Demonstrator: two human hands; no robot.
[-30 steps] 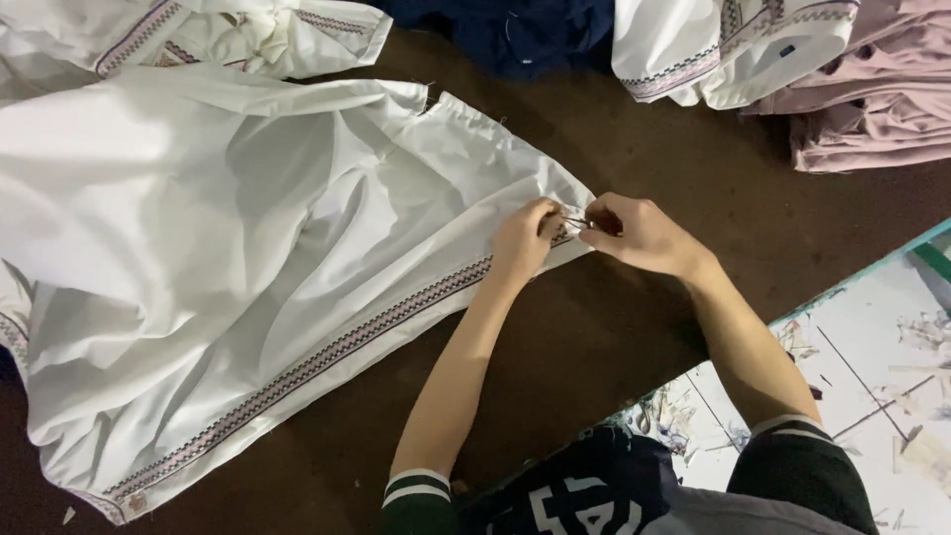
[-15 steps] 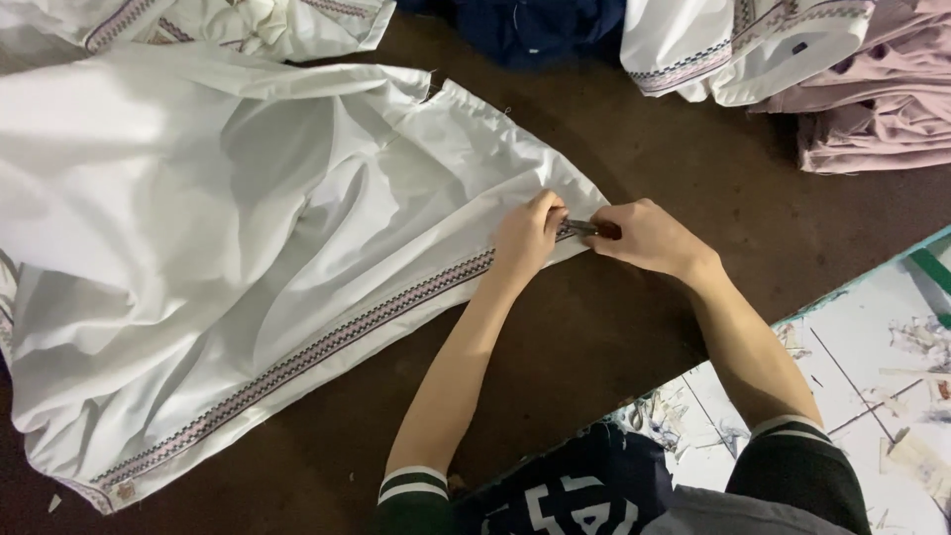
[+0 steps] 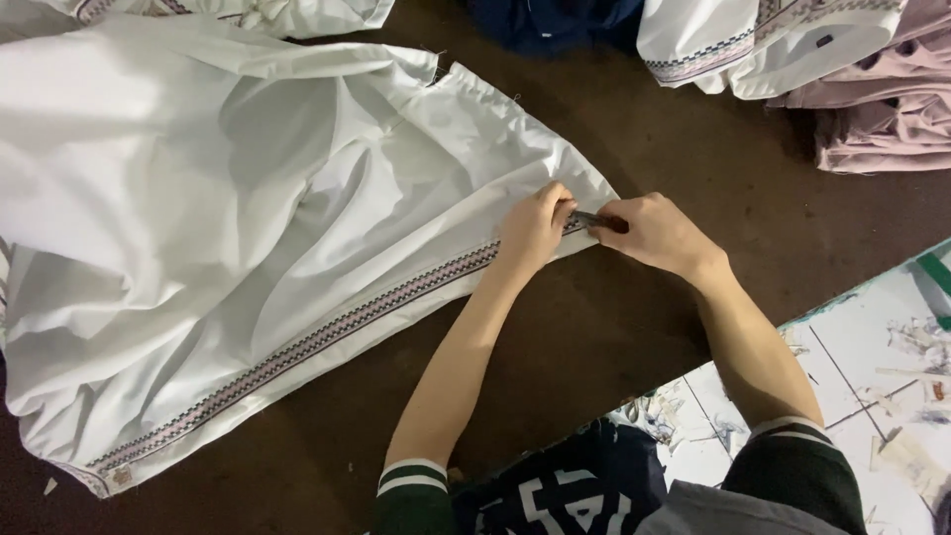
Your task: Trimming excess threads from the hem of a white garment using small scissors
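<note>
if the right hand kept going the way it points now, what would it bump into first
The right hand points left, so it would meet the left hand first, almost at once, at the patterned trim of the white garment, where a small dark tool sits between them.

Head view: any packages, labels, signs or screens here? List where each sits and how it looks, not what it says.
No packages, signs or screens.
Small tag: at the lower-left corner of the white garment, by the end of its patterned trim; squarish, pale with reddish marks, too small to make out.
Small dark label: on the folded white garment at top right; tiny, rectangular.
</note>
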